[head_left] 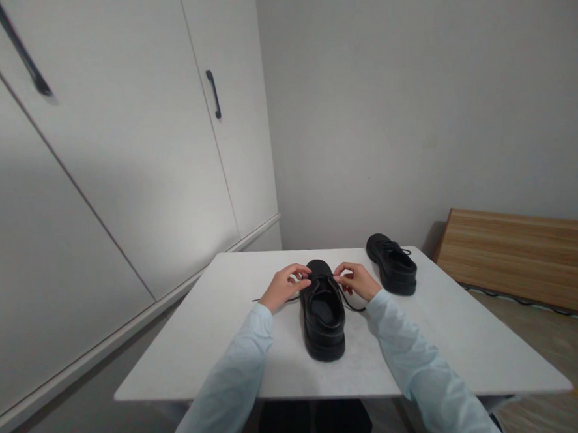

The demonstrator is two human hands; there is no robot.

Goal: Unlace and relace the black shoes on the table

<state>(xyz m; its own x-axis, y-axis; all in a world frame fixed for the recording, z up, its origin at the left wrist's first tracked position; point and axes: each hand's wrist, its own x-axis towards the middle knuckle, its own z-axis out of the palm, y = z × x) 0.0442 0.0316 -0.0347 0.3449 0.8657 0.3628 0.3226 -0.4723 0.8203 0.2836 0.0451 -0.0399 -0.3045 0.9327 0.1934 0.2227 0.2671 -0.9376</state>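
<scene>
A black lace-up shoe point(325, 335) stands on the white table in front of me, its toe pointing away and its heel towards me. My left hand point(284, 286) is at the shoe's left side, thumb and forefinger closed on the shoelace near the eyelets. From the opposite side, my right hand point(355, 280) pinches the lace by the eyelets too. The black shoelace point(349, 304) has one loose end curving down on the right, and another end lies across the table under my left wrist. The fingertips partly hide the small stretch of lace they grip.
A second black shoe point(397, 272), its lace tied, rests at the table's far right corner. The white table point(204, 359) reaches back towards a grey wall. White cabinets point(119, 155) with dark handles run along the left. A wood-grain board point(526, 254) leans at the right.
</scene>
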